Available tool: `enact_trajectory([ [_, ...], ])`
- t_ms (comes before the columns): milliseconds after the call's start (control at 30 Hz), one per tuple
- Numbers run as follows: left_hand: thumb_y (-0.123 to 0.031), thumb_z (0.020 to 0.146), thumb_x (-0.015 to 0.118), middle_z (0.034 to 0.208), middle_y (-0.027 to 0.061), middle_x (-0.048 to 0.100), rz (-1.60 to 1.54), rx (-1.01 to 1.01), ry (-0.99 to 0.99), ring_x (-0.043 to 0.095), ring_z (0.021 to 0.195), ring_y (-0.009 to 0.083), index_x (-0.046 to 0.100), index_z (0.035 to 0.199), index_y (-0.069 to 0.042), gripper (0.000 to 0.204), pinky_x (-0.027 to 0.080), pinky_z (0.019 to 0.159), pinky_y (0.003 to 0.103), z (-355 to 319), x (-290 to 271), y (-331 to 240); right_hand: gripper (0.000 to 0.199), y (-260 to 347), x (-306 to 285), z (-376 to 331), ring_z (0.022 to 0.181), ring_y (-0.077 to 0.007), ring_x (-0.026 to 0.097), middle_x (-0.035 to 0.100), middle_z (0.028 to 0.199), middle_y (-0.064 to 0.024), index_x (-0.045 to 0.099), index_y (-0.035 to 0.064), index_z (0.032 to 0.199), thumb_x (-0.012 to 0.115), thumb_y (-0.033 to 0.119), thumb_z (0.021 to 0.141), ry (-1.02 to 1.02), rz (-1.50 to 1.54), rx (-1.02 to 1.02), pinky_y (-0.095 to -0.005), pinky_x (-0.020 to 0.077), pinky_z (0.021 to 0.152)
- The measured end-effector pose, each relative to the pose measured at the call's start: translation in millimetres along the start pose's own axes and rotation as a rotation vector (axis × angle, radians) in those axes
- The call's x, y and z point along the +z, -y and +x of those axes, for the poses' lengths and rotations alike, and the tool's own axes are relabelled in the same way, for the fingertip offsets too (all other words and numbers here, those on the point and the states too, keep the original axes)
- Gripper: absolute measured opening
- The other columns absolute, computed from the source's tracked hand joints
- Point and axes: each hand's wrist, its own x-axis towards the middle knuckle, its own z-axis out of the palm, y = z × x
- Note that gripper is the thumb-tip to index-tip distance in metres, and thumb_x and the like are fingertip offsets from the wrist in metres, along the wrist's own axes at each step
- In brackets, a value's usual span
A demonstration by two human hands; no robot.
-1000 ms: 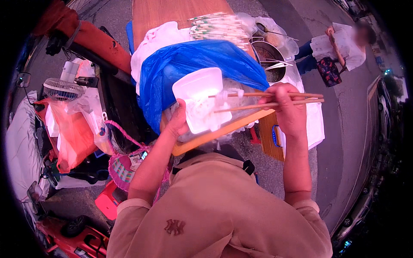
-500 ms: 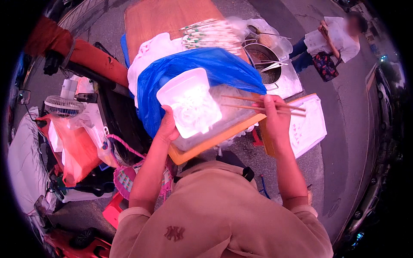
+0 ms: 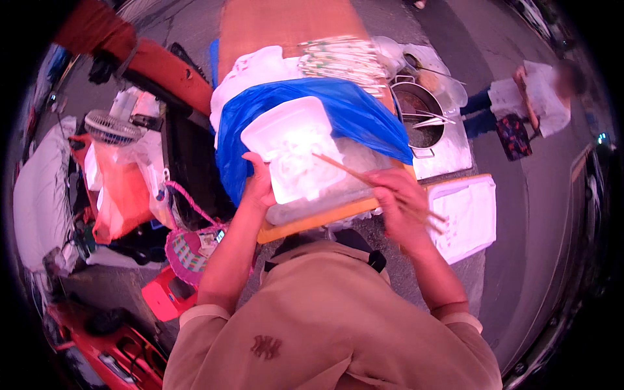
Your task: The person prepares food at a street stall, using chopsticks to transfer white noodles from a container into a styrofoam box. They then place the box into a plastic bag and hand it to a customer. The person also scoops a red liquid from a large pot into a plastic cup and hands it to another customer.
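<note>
My left hand [image 3: 261, 185] grips the left edge of an open white hinged takeout box [image 3: 283, 123], its lid tilted up at the far side. Pale food [image 3: 300, 164], washed out by glare, lies in the box. A pair of long wooden chopsticks [image 3: 348, 170] is held in my right hand [image 3: 398, 203], fingers closed round them. Their tips reach the food at the box's right side. Below the box is a tray with a yellow-orange rim [image 3: 318, 219], holding whitish contents I cannot make out. A blue plastic sheet [image 3: 234, 123] covers its far part.
Many paper-wrapped sticks [image 3: 344, 62] lie on a brown board [image 3: 292, 19]. To their right stands a metal pot [image 3: 422, 133] with utensils. White bags [image 3: 465, 218] fill a box at right. A person [image 3: 539, 101] stands beyond; a fan [image 3: 112, 127] and red stool [image 3: 162, 296] are left.
The chopsticks have swung toward the box, and their tips now meet the food. My right hand has come lower and a little left. The whole view has shifted slightly.
</note>
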Motion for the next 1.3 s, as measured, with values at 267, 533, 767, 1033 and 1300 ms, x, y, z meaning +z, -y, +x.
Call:
enact_trajectory([
  [267,-0.102,0.053,0.034,0.160,0.0156,0.033,0.092,0.110,-0.138,0.038,0.143,0.0332,0.021,0.158,-0.004,0.144,0.031,0.118,0.048,-7.9,49.2,12.3,0.017,-39.6,-40.4,44.3,0.087,-0.0147,0.065,0.071,0.093,-0.0095,0.070,0.0000,0.098,0.068,0.017,0.095,0.341,0.360,0.311,-0.0291,0.0517,0.078],
  [533,-0.099,0.058,0.040,0.159,0.0163,0.033,-0.191,0.313,-0.092,0.039,0.143,0.0376,0.023,0.157,-0.005,0.138,0.030,0.118,0.053,-20.1,42.0,38.3,0.015,-10.5,-56.0,70.3,0.081,-0.0138,0.066,0.070,0.090,-0.0098,0.071,-0.0008,0.093,0.067,0.013,0.095,0.433,0.362,0.149,-0.0269,0.0526,0.073],
  [767,-0.089,0.066,0.053,0.156,0.0170,0.039,-0.277,0.313,-0.058,0.042,0.140,0.0397,0.031,0.155,-0.004,0.125,0.031,0.117,0.054,-32.2,28.3,33.0,0.011,-37.3,-34.8,53.8,0.090,-0.0240,0.067,0.070,0.095,-0.0126,0.071,-0.0005,0.097,0.069,0.008,0.090,0.257,-0.017,-0.243,-0.0343,0.0541,0.077],
  [1033,-0.030,0.090,0.069,0.145,0.0185,0.052,-0.267,0.380,-0.203,0.050,0.134,0.0369,0.049,0.143,-0.005,0.061,0.040,0.112,0.053,-64.2,-25.6,16.2,0.012,10.8,7.7,6.4,0.095,-0.0274,0.067,0.066,0.104,-0.0134,0.068,0.0019,0.099,0.071,0.004,0.087,0.332,-0.023,-0.361,-0.0365,0.0558,0.080],
  [1300,-0.020,0.088,0.067,0.146,0.0181,0.051,-0.104,0.415,-0.279,0.050,0.134,0.0387,0.048,0.143,-0.005,0.060,0.043,0.110,0.055,-135.4,-65.6,-30.9,0.014,-65.1,112.1,-2.7,0.096,-0.0352,0.061,0.058,0.103,-0.0173,0.065,0.0007,0.098,0.067,0.011,0.088,0.611,-0.332,-0.140,-0.0435,0.0526,0.080],
])
